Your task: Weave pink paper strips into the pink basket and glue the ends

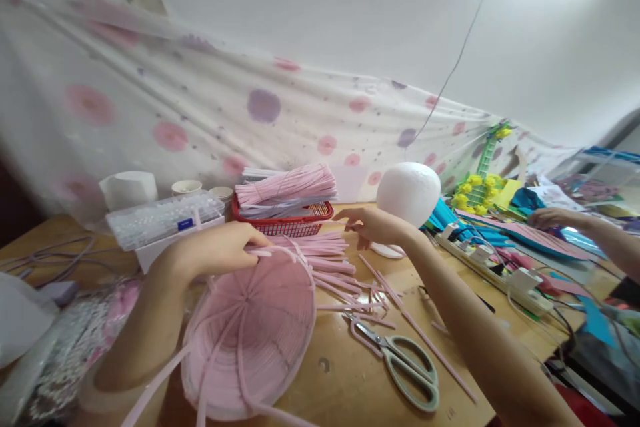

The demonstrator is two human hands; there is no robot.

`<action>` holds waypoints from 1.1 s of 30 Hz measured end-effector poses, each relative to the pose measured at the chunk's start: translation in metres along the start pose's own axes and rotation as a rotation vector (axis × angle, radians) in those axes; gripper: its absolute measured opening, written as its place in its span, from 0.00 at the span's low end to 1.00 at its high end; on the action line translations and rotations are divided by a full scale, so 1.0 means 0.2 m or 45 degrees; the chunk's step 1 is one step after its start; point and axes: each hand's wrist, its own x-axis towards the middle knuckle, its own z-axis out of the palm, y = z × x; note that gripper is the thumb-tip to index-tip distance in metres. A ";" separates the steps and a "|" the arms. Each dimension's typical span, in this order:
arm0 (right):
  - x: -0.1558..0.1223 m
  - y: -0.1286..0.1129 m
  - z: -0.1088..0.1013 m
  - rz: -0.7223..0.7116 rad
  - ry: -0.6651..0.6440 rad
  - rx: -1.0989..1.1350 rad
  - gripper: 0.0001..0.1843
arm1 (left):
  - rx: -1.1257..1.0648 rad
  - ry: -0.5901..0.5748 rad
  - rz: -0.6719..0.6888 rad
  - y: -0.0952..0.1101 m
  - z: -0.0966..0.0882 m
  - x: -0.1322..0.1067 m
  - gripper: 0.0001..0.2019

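Observation:
A pink, bowl-shaped basket [270, 327] is tilted with its inside facing me, and long pink strips run across it and past its near rim. My left hand [233, 247] pinches its far upper rim between thumb and fingers. My right hand [375, 225] reaches over the table with loosely bent fingers apart and nothing visible in them. It is just in front of a white foam form [409, 192]. Below it lie a bundle of pink fuzzy stems [327, 253] and several loose ones. Scissors [407, 363] with pale green handles rest right of the basket.
Behind the basket stands a red plastic basket [280, 225] holding bundled stems. At left are a clear compartment box [165, 219] and bagged beads [75, 360]. A power strip [500, 280] with cables lies at right, where another person's hand [555, 219] works over coloured sheets.

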 end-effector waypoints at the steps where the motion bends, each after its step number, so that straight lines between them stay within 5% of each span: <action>1: -0.03 0.00 -0.02 -0.019 0.026 0.058 0.27 | -0.011 -0.020 -0.009 -0.01 0.00 0.00 0.18; 10: -0.34 0.08 0.00 -0.330 0.036 0.825 0.16 | 0.015 -0.031 -0.045 0.02 0.01 0.04 0.20; 14: -0.41 0.08 0.10 -0.351 0.473 0.923 0.14 | 0.005 -0.051 -0.033 0.05 0.02 0.06 0.20; 18: -0.52 -0.04 0.19 -0.472 0.889 1.019 0.28 | 0.028 -0.049 0.042 0.06 0.04 0.09 0.16; 25: -0.71 -0.23 0.29 -0.678 0.530 0.542 0.14 | 0.031 -0.030 0.026 0.06 0.05 0.12 0.17; 33: -0.57 -0.32 0.49 -0.691 0.290 -0.097 0.15 | 0.031 -0.013 0.065 0.09 0.05 0.10 0.16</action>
